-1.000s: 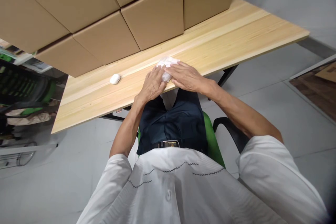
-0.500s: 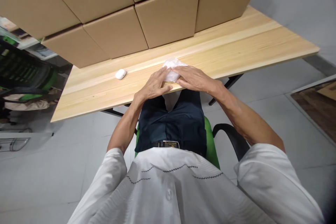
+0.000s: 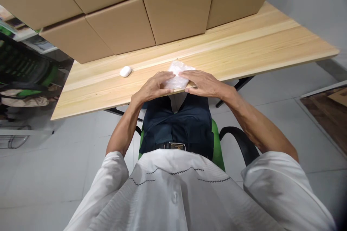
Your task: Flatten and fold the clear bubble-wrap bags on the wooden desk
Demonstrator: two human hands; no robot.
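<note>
The wooden table (image 3: 244, 50) stretches beneath both hands and out to either side of them. Cardboard boxes (image 3: 179, 11) stand stacked on it beyond the hands. The left hand (image 3: 153, 86) and right hand (image 3: 204, 82) are at its near edge, apart from each other, each with the thumb spread away from the fingers. Crinkled translucent plastic (image 3: 177, 68) lies between them, touched by the fingers of both. A small white case (image 3: 125, 71) lies leftward of the left hand, clear of it.
</note>
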